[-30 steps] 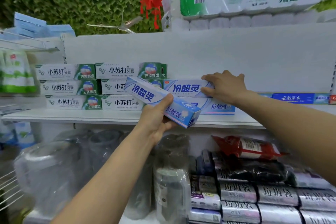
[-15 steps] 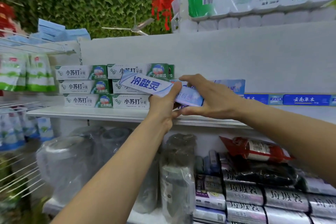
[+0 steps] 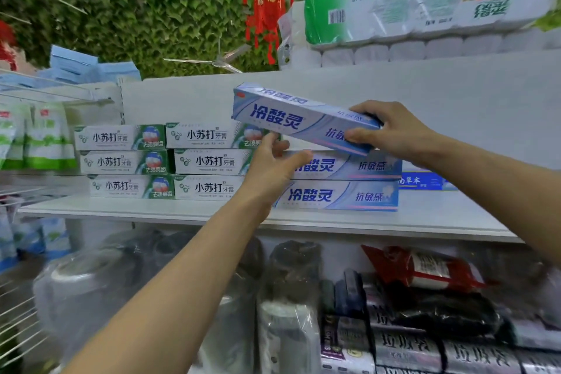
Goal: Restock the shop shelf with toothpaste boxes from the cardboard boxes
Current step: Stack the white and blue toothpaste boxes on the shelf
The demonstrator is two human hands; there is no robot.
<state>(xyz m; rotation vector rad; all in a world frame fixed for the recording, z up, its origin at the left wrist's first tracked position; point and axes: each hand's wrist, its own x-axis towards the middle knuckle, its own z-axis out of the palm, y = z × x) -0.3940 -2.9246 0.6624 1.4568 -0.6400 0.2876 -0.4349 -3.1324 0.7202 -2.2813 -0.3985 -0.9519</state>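
Blue toothpaste box [image 3: 291, 118] pinched by right hand [image 3: 400, 130]; left hand [image 3: 270, 167] spread beneath.

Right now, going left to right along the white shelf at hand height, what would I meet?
Green-and-white pouches → stacked green toothpaste boxes → left hand → stacked blue toothpaste boxes → dark blue box. The right hand and the tilted blue box it grips overlap these, so they are left out.
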